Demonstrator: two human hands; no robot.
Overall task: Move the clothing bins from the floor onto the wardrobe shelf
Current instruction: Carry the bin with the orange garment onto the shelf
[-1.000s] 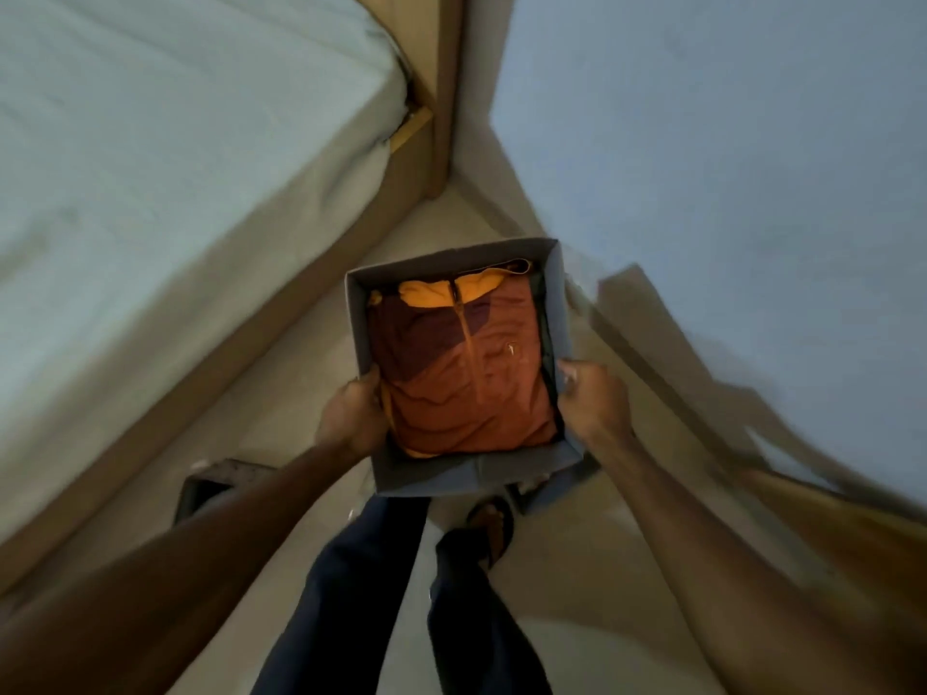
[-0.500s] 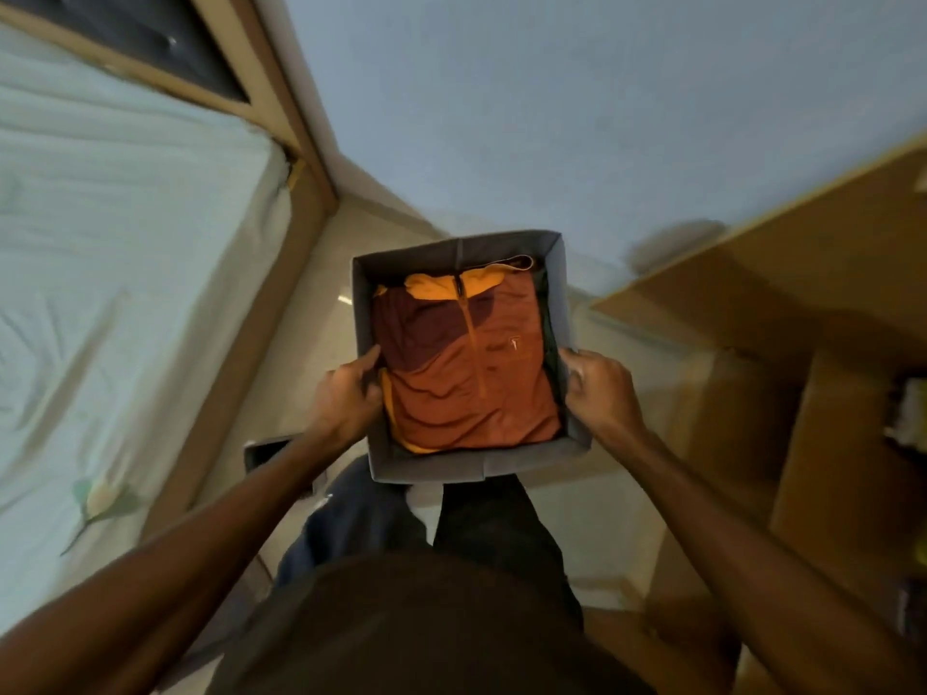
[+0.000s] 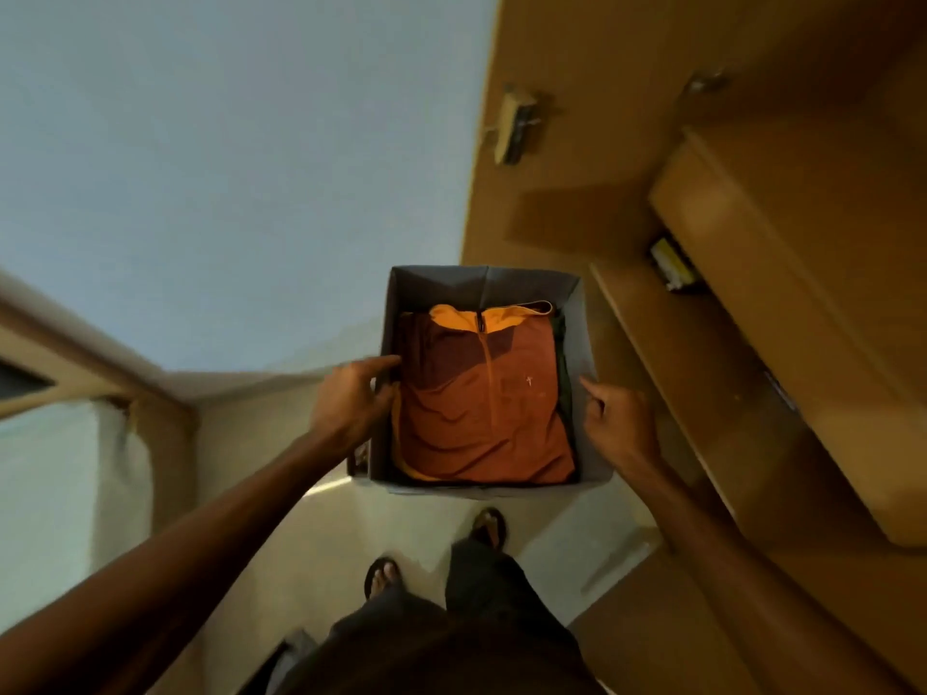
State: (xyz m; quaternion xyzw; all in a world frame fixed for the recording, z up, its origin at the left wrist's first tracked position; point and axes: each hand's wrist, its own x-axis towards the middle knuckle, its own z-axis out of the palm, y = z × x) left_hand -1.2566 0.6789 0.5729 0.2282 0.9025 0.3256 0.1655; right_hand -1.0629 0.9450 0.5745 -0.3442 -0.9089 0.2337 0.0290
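Note:
A grey fabric clothing bin (image 3: pixel 436 283) hangs in the air in front of me, well above the floor. A folded rust-orange zip top (image 3: pixel 481 398) fills it, with a dark garment along its right edge. My left hand (image 3: pixel 351 403) grips the bin's left wall, thumb over the rim. My right hand (image 3: pixel 614 418) holds the right wall. The open wooden wardrobe (image 3: pixel 577 143) stands to the right, and one wardrobe shelf (image 3: pixel 667 353) lies just right of the bin.
A pale blue wall (image 3: pixel 225 168) faces me. The bed (image 3: pixel 45 494) is at the left. A higher shelf edge (image 3: pixel 742 273) juts out with a small yellow item (image 3: pixel 669 263) beneath it. Another grey bin (image 3: pixel 296 654) shows on the floor by my legs and sandalled feet (image 3: pixel 383 576).
I have turned right with the bin in both hands. The bed has slid to the left edge and the wardrobe with its shelves has come fully into view beside the bin.

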